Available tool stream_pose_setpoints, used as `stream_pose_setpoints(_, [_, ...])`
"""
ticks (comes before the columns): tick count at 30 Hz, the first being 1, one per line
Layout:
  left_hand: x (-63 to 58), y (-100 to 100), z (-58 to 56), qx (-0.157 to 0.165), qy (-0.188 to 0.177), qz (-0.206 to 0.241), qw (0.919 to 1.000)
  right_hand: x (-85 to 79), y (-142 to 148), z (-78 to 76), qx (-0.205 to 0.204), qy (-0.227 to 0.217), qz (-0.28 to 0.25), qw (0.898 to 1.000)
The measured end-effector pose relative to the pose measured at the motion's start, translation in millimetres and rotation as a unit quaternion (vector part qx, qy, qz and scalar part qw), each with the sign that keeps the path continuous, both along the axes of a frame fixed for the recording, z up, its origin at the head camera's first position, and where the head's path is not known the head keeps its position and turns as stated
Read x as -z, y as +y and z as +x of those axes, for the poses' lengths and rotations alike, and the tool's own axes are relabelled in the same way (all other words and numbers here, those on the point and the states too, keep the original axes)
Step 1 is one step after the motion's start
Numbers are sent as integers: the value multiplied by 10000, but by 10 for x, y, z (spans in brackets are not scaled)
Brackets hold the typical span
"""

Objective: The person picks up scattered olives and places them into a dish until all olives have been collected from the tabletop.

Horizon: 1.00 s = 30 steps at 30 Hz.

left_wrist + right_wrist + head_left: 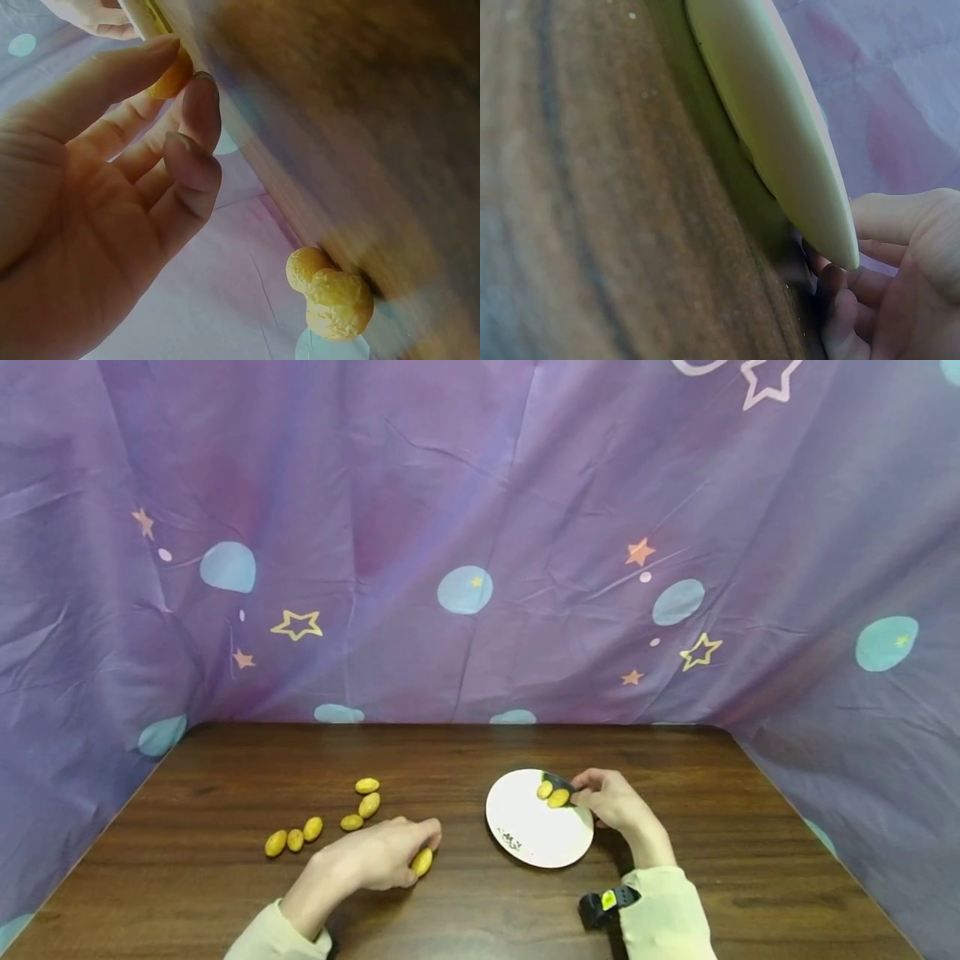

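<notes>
My left hand (378,852) is left of the plate, low over the table. Between its thumb and fingers it pinches a small yellow oval fruit (422,862), also seen at the fingertips in the left wrist view as a yellow fruit (173,79). A round white plate (525,818) with a small printed sprig sits right of centre. My right hand (617,802) grips its right rim, thumb above and fingers beneath, as the right wrist view shows around the rim of the plate (780,127). Two yellow fruits (558,798) lie on the plate near that thumb.
Several more yellow fruits lie on the brown wooden table (465,927) to the left: a row (296,840) and, farther back, a loose cluster (369,805). A purple patterned cloth (405,527) hangs behind the table and along both sides. The right wrist wears a black strapped device (600,907).
</notes>
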<state>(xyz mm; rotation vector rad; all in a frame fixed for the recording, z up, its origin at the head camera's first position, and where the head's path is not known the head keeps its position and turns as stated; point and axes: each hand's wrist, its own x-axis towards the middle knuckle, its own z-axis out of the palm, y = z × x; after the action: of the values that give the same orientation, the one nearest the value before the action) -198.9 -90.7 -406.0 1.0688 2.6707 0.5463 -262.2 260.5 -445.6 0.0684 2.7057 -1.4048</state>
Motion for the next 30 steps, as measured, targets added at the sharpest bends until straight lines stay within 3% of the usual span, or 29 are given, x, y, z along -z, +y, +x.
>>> stream_pose_setpoints(4, [8,7,-12,30,-140,163,9998,4,4,3,30,3,-13,10000])
stream_pose_setpoints(15, [-70,81,-89,264,65,703,9972,-18,-14,-18,95,-57,-16,9999])
stream_pose_setpoints(23, [-119,309,-199,397,85,860,9955,-11,-16,-4,82,33,-149,9999])
stream_pose_setpoints(30, [-160,576,-368,494,141,797,9955,11,3,20,101,54,-55,9999])
